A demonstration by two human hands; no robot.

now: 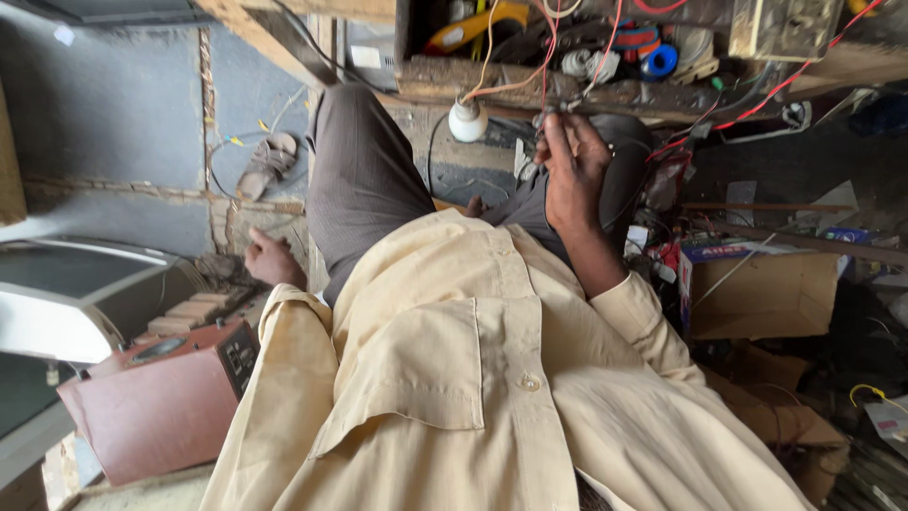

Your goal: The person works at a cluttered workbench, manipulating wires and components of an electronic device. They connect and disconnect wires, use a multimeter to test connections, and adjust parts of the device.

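Cluttered with cables and tape rolls, the wooden shelf (454,80) runs along the top, a white bulb (467,120) hanging under its front edge. Right hand (570,170) pinches thin wires (547,57) below that edge, just beside the bulb. Left hand (272,258) rests loosely curled, holding nothing, near a red-brown speaker box (165,402).

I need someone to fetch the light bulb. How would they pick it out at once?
Find the cluttered wooden shelf above the person's knees. Just under its edge, left of the raised right hand, hangs the white bulb on thin wires. It is the only smooth, round, white thing among the tangled red and orange wiring.
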